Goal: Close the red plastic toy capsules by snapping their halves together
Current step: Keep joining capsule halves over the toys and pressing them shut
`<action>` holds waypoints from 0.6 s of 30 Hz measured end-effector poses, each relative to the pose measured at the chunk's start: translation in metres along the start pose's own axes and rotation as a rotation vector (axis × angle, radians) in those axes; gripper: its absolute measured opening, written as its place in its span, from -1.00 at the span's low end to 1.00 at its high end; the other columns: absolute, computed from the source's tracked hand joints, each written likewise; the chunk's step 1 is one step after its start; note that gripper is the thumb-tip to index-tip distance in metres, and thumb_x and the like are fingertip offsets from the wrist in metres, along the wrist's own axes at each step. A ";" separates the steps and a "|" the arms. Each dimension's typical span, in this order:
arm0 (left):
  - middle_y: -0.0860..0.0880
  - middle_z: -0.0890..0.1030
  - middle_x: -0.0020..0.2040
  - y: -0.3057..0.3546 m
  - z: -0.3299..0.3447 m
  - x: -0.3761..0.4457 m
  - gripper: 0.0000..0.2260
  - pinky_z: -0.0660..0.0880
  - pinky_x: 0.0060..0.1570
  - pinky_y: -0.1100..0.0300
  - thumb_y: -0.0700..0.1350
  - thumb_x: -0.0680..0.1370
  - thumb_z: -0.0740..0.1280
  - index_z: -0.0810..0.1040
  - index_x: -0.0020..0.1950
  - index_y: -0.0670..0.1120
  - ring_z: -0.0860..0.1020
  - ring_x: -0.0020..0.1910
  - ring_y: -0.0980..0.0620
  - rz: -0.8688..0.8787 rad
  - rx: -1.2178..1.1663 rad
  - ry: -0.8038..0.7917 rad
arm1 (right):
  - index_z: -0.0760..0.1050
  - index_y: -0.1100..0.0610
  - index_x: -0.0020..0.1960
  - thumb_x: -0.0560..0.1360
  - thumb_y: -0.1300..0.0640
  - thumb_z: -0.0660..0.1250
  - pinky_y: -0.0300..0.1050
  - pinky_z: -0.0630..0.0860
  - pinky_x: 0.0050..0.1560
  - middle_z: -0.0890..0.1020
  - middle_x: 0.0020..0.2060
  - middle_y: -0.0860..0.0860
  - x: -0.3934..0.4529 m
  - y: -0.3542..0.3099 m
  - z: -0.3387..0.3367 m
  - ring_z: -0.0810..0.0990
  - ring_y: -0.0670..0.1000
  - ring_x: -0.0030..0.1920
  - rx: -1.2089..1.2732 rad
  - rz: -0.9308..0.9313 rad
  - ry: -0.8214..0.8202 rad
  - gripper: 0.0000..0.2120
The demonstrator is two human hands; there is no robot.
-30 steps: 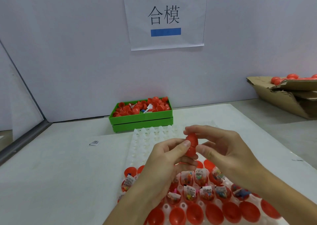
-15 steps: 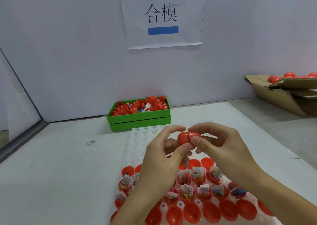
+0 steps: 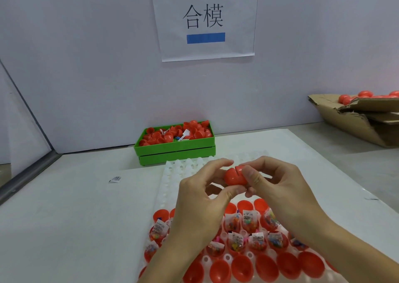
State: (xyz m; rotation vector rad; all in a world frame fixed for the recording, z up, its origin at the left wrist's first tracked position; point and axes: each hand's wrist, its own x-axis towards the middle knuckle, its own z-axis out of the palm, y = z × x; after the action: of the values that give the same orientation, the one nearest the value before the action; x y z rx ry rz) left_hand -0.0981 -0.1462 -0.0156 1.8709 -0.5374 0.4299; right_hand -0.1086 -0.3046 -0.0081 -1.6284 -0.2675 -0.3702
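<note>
1. Capsule in hand [image 3: 235,177]: both halves are mated, with a dark seam line visible on top. I judge the snap nearly or just complete; I cannot tell whether the seam is fully seated.
2. Grip, left hand [image 3: 200,198]: thumb under the left half of the capsule, index finger arched over it, so this hand pinches the capsule.
3. Grip, right hand [image 3: 278,187]: thumb pressed on the capsule's right half at the seam, the other fingers curled behind it. Both grips are clamped on the one capsule, which sits between the two sets of fingertips.
4. Position: the capsule is held in the air above the white tray [image 3: 172,174], over its far, vacant rows.
5. Left to do: in the tray's near rows stand open red halves [image 3: 220,272], and behind them halves filled with small toy packets [image 3: 248,218]; none of these are capped. Many closures remain.
6. Supply: loose red halves lie in the green bin [image 3: 174,151], beyond the tray on the desk [image 3: 75,207].
7. Done so far: closed red capsules [image 3: 364,93] lie in the cardboard box [image 3: 354,118], far right of the tray.
</note>
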 end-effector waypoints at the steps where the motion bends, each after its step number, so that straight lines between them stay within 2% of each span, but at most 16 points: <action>1: 0.23 0.67 -0.09 0.000 0.000 0.000 -0.70 0.62 -0.06 0.23 -0.06 0.43 0.51 0.56 0.09 0.23 0.66 -0.08 0.19 0.000 0.008 0.003 | 0.66 0.06 -0.09 0.37 -0.13 0.38 -0.35 0.56 -0.25 0.71 -0.25 -0.06 0.000 0.000 -0.001 0.67 -0.06 -0.33 -0.004 0.009 -0.005 -0.72; 5: 0.21 0.69 -0.12 0.000 0.000 0.001 -0.74 0.62 -0.09 0.26 -0.01 0.39 0.50 0.59 0.04 0.20 0.67 -0.10 0.16 -0.041 -0.044 0.026 | 0.68 0.02 -0.06 0.36 -0.05 0.41 -0.31 0.58 -0.25 0.72 -0.22 -0.06 0.001 -0.002 -0.003 0.67 -0.05 -0.34 0.006 0.015 -0.031 -0.78; 9: 0.15 0.72 -0.15 -0.001 -0.001 0.002 -0.73 0.58 -0.13 0.36 -0.16 0.39 0.54 0.65 0.02 0.09 0.69 -0.14 0.15 -0.080 -0.138 0.025 | 0.67 0.00 -0.06 0.38 0.05 0.43 -0.24 0.61 -0.23 0.73 -0.23 -0.06 0.001 -0.003 -0.005 0.68 0.01 -0.30 -0.071 -0.006 -0.017 -0.85; 13: 0.17 0.72 -0.14 -0.001 -0.002 0.002 -0.67 0.56 -0.11 0.41 -0.24 0.38 0.54 0.65 0.02 0.12 0.69 -0.14 0.17 -0.101 -0.160 -0.005 | 0.67 0.11 -0.09 0.47 0.29 0.42 -0.27 0.58 -0.28 0.71 -0.31 -0.02 0.003 -0.002 -0.007 0.68 -0.02 -0.34 -0.089 0.004 -0.026 -0.89; 16: 0.19 0.72 -0.12 0.000 -0.002 0.002 -0.67 0.56 -0.08 0.40 -0.20 0.37 0.54 0.65 0.05 0.12 0.69 -0.11 0.18 -0.113 -0.169 -0.020 | 0.66 0.16 -0.11 0.48 0.33 0.40 -0.29 0.57 -0.32 0.70 -0.34 0.02 0.003 -0.005 -0.008 0.68 -0.01 -0.35 -0.082 0.018 -0.042 -0.89; 18: 0.18 0.72 -0.12 0.000 -0.001 0.001 -0.67 0.57 -0.06 0.38 -0.08 0.32 0.53 0.66 0.07 0.09 0.69 -0.10 0.18 -0.112 -0.177 -0.021 | 0.66 0.17 -0.13 0.49 0.34 0.39 -0.28 0.57 -0.32 0.70 -0.38 0.05 0.003 -0.006 -0.009 0.69 0.01 -0.37 -0.076 0.037 -0.046 -0.87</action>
State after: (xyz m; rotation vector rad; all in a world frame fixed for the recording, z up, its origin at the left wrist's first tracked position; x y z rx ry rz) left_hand -0.0968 -0.1450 -0.0146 1.7268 -0.4669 0.2791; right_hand -0.1085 -0.3132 -0.0006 -1.7160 -0.2605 -0.3180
